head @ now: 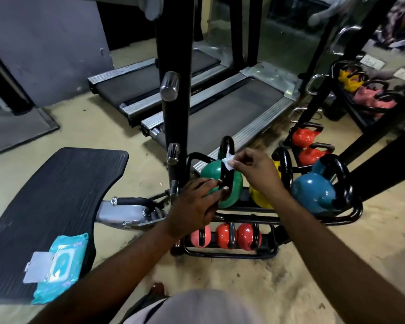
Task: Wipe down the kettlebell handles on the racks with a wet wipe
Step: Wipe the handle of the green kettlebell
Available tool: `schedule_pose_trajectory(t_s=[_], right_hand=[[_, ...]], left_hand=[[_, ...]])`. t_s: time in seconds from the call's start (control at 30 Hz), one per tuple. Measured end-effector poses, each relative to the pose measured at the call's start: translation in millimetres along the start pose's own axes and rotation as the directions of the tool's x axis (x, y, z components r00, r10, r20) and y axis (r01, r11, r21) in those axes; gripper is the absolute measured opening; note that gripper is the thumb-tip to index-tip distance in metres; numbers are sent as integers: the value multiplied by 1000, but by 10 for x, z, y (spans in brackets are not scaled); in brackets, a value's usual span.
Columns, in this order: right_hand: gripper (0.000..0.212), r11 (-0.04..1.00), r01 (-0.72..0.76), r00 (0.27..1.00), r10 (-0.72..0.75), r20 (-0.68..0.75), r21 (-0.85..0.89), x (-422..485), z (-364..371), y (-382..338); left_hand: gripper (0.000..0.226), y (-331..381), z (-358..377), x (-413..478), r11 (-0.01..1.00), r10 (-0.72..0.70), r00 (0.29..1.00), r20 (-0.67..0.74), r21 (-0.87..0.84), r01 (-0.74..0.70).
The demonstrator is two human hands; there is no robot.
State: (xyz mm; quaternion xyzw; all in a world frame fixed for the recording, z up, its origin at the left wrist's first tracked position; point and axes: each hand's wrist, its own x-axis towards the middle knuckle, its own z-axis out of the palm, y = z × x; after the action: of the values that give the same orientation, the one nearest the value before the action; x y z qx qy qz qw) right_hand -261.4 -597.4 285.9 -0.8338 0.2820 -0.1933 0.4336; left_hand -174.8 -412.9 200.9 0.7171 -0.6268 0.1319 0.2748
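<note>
Right hand (253, 168) pinched the wet wipe (228, 161) against the handle (227, 146) of the green kettlebell (211, 170), at the loop's right leg. The loop stood upright (long axis up-down), so I judged the next stroke should run along it, down toward the bell. Left hand (197, 202) lay on the bell's near-left side, fingers straight, probably steadying it; its thumb was hidden. Yellow kettlebell (257, 199) sat just right of the green one.

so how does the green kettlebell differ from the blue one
Green round kettlebell sits at the black rack's left end, blue round kettlebell at its right. Left hand rests on the green, right hand pinches a white wipe on its handle; blue is untouched. Both have black handles.
</note>
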Motion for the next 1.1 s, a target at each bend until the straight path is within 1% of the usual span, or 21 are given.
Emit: schedule_pose_trajectory(t_s=[0.03,0.1,0.17,0.2,0.23,0.3,0.4,0.47,0.5,0.57,0.6,0.63,0.7,0.77,0.83,0.9,0.93,1.0,1.03,1.07,1.1], right_hand=[[12,933,-147,989,147,26,330,-41,31,70],[8,595,-348,929,326,178,725,-41,151,166],[11,328,-416,880,379,286,848,27,278,229],[15,256,-416,876,371,309,873,52,323,237],[17,208,-401,878,365,310,892,72,356,256],[13,197,-382,876,387,286,903,32,348,277],[12,361,-338,891,419,173,869,-186,307,317],[9,595,-258,912,410,-11,761,-282,319,264],[10,747,-205,923,362,-128,632,-266,335,209],[14,979,-56,930,123,-348,195,-166,375,68],[15,997,32,910,-60,-410,-74,-106,421,19],[14,940,109,882,-241,-404,-324,-63,477,-40],[10,758,146,869,-406,-284,-636,-45,623,-131],[12,679,130,887,-406,-221,-723,-97,739,-124],[15,701,118,880,-401,-253,-703,-202,698,-57],[14,789,127,871,-379,-313,-601,-403,605,-14],[12,871,144,865,-341,-368,-470,-494,574,22],[5,997,73,890,-78,-450,-28,-538,554,75],[7,962,-31,905,142,-401,271,-468,553,94],[8,816,-136,901,338,-273,562,-347,557,122],[9,614,-229,880,462,-109,755,-223,553,128]], left_hand=[[39,-12,-51,71,1000,5,1000,5,-5,-5],[37,20,-172,281,999,-10,1000,25,-34,11],[42,98,-327,575,998,-38,997,60,-44,41],[44,133,-407,739,997,-62,993,97,-30,65],[46,150,-484,912,995,-96,985,143,-12,99],[48,123,-589,1233,986,-158,965,210,-13,165],[46,-47,-591,1603,961,-240,933,268,-70,267],[39,-226,-502,1771,924,-315,884,345,-103,369],[35,-314,-449,1836,910,-341,856,389,-91,404],[28,-431,-380,1937,886,-385,798,464,-54,460],[25,-451,-365,1978,883,-394,778,489,-35,469],[21,-452,-352,2012,887,-388,769,508,-20,461],[13,-447,-331,2049,898,-387,767,512,22,439],[13,-432,-316,2063,893,-410,756,511,56,447],[20,-420,-310,2060,895,-416,751,512,84,438],[23,-415,-307,2026,894,-417,750,513,86,439],[24,-422,-307,2006,893,-420,754,505,85,441],[27,-446,-307,1964,893,-423,765,485,82,442],[27,-447,-313,1941,894,-423,769,479,82,441],[27,-441,-323,1921,893,-426,770,475,82,443],[27,-431,-333,1909,890,-431,770,471,80,450]])
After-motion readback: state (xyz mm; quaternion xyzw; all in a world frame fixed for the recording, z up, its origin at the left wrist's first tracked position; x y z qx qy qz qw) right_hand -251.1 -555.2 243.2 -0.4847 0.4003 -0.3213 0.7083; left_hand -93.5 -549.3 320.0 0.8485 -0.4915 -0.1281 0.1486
